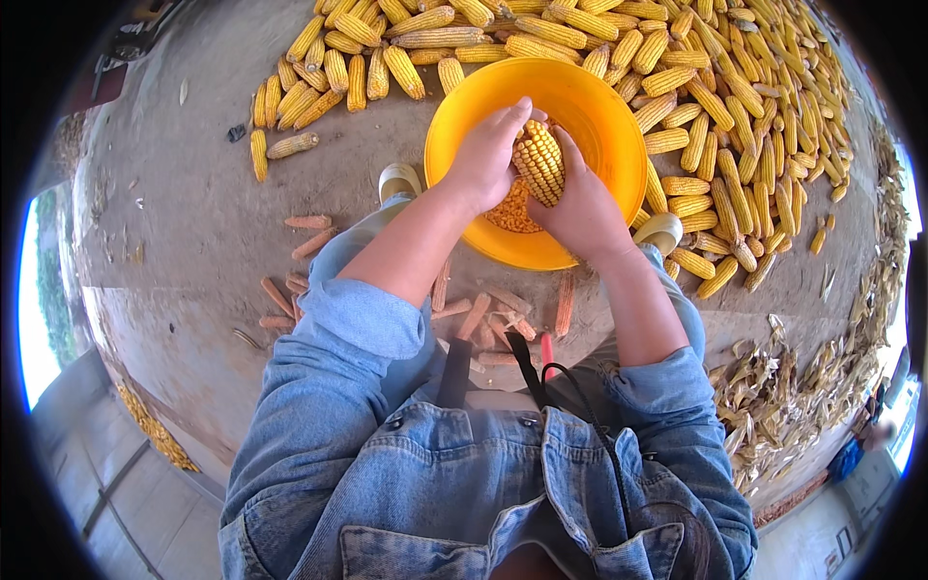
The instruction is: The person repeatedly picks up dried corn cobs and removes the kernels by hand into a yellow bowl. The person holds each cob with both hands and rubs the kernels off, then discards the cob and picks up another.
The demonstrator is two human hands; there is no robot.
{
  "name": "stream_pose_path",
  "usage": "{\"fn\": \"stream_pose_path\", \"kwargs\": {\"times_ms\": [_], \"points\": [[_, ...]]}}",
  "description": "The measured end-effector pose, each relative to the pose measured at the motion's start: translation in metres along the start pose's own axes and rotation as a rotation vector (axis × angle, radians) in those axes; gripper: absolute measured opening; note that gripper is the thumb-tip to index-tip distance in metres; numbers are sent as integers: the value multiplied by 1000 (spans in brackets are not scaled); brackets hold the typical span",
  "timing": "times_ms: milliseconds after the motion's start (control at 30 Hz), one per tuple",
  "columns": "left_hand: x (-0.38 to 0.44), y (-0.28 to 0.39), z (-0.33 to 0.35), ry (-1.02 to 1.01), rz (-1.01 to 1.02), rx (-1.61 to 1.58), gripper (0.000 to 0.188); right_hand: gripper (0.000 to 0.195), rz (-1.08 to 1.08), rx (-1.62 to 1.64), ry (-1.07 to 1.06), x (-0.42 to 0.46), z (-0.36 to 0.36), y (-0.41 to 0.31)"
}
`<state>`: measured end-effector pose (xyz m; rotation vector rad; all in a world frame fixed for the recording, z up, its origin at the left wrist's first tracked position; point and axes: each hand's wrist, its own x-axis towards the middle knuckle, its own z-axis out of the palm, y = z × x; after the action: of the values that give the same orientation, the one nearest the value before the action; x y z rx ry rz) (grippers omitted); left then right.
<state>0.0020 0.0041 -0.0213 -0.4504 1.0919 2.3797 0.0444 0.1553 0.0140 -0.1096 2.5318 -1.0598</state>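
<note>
An ear of corn (540,165), its yellow kernels on, is held between my two hands above a yellow plastic basin (616,181). My left hand (487,156) is around its left side, palm towards the ear, fingertips partly hidden behind it. On the right side, my right hand (580,199) grips the ear, thumb near the lower end and fingers along the upper right. Loose corn kernels (513,210) lie in the bottom of the basin, partly hidden by my hands. The basin stands on the floor between my shoes.
A large heap of corn ears (754,109) spreads behind and right of the basin. Bare corn cobs (475,317) lie on the concrete floor nearer my body, more at the left. Dry husks (783,391) are piled at the right. A person (881,435) appears blurred at the far right edge.
</note>
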Motion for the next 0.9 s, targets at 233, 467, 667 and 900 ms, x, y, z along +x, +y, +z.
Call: {"fn": "stream_pose_path", "kwargs": {"times_ms": [233, 467, 667, 900], "points": [[-2, -1, 3, -46, 72, 101, 26, 88, -26, 12, 23, 0, 0, 1], [-6, 5, 9, 11, -6, -147, 27, 88, 29, -72, 12, -2, -3, -3], [-7, 1, 10, 9, 33, 96, 26, 93, 10, -143, 34, -3, 0, 0], [-4, 3, 4, -46, -2, -129, 27, 95, -18, -94, 88, -1, 1, 5]]}}
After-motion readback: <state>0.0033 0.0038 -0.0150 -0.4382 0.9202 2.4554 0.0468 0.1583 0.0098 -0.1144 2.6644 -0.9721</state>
